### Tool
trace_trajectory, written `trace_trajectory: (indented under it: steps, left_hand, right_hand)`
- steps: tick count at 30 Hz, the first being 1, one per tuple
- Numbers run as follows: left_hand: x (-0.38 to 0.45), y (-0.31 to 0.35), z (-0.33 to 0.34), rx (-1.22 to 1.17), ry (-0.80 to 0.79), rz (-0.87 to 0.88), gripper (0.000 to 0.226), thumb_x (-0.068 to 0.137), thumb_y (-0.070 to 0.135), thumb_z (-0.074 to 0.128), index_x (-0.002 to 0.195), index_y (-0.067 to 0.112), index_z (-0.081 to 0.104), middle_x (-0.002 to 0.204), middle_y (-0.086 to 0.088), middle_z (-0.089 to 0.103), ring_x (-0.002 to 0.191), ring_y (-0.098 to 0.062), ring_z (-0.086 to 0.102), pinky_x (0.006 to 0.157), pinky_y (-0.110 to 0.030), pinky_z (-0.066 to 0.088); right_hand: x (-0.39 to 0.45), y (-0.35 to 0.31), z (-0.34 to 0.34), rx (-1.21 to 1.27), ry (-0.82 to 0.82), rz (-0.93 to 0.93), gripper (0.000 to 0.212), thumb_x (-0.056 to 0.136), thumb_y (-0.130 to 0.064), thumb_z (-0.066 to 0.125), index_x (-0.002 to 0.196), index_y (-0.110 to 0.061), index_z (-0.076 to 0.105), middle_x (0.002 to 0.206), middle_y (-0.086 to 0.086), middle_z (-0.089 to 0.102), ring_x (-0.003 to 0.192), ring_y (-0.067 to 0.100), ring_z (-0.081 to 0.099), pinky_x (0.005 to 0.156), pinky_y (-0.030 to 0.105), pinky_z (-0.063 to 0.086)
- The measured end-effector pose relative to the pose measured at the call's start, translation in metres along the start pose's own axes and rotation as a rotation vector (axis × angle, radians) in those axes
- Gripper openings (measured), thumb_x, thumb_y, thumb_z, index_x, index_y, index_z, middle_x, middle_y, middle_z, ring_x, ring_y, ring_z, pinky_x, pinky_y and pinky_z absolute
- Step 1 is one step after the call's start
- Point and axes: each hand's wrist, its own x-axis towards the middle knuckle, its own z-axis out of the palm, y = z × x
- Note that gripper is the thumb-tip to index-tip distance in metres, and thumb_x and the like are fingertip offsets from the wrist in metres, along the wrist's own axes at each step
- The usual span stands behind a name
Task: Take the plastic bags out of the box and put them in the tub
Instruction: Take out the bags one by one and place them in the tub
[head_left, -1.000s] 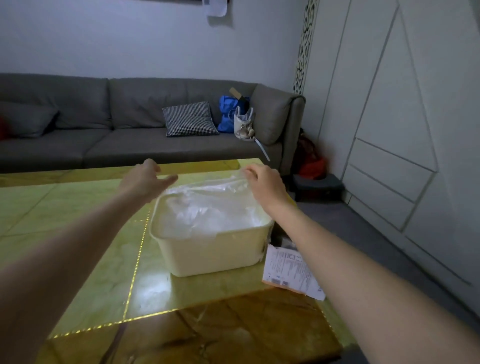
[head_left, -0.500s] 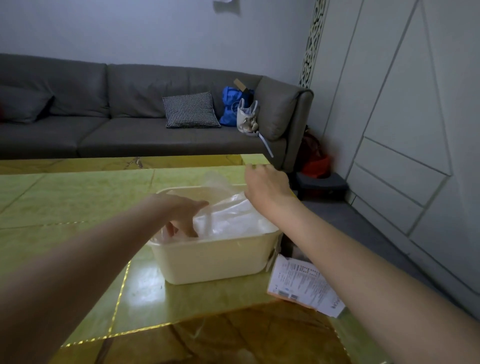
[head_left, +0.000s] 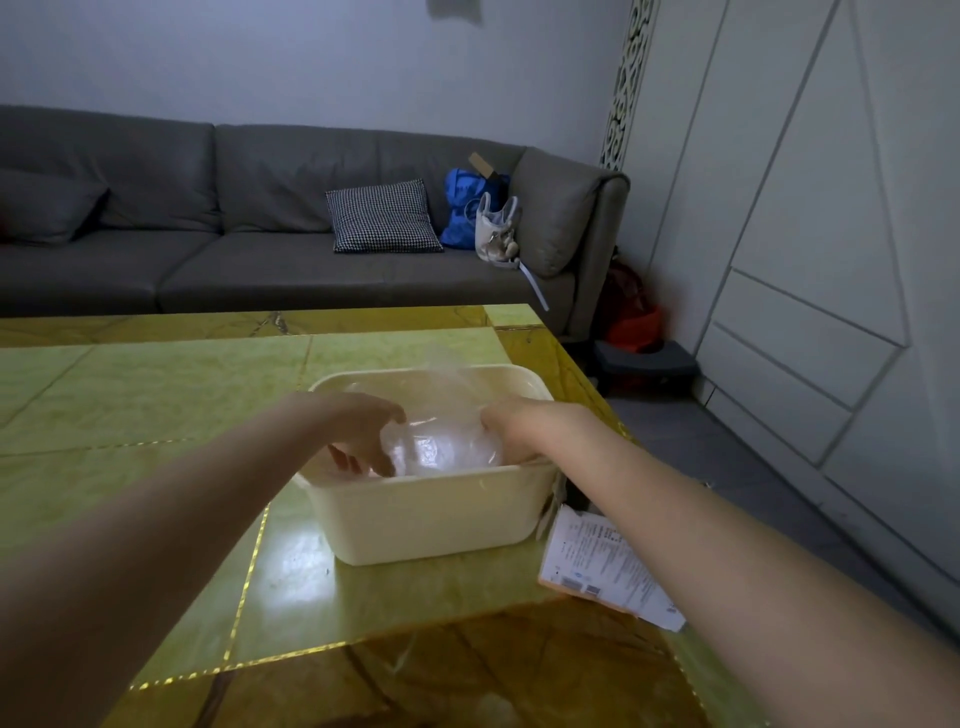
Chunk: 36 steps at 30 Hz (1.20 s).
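One grey sofa (head_left: 260, 234) at the back, one glossy green-gold table (head_left: 156, 405), and one cream plastic tub (head_left: 436, 514) on it. The tub holds crumpled clear plastic bags (head_left: 441, 431), can't count how many. Both hands are in it: left hand (head_left: 363, 431) fingers (head_left: 382, 460) spread down on the plastic, right hand (head_left: 511, 428) fingers hidden, so can't tell its grip. One printed paper sheet (head_left: 602, 566) lies beside the tub.

clear crumpled plastic bags (head_left: 441, 441), inside cream tub (head_left: 436, 514)
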Motion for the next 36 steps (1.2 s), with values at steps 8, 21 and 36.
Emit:
trace_trajectory:
  steps: [8,21,36]
  left_hand:
    - [-0.026,0.032,-0.027,0.330,0.608,0.410,0.057,0.090,0.003,0.046,0.143,0.022,0.033,0.150,0.000,0.027,0.105,-0.019,0.058,0.075,-0.027,0.055]
    - [0.004,0.012,-0.012,0.845,0.238,0.271,0.066,0.093,0.009,0.046,0.149,0.013,0.011,0.156,0.001,0.012,0.133,-0.021,0.034,0.102,-0.033,0.042]
    - [-0.023,0.024,-0.041,-0.097,0.338,0.306,0.031,0.095,0.015,0.048,0.125,0.016,0.055,0.127,-0.002,0.056,0.112,-0.016,0.053,0.094,-0.027,0.041]
  right_hand:
    - [-0.013,0.007,-0.019,0.265,0.185,-0.011,0.040,0.096,-0.015,0.049,0.134,-0.001,0.049,0.138,0.013,0.047,0.117,0.031,0.054,0.096,0.034,0.046]
    - [0.008,0.005,-0.009,0.313,-0.125,0.003,0.066,0.095,-0.028,0.053,0.150,-0.019,0.018,0.152,0.008,0.028,0.128,0.029,0.045,0.102,0.037,0.042]
    - [0.030,-0.016,-0.006,0.098,-0.089,0.037,0.054,0.089,-0.040,0.059,0.134,-0.014,0.048,0.131,0.006,0.054,0.113,0.028,0.054,0.097,0.039,0.046]
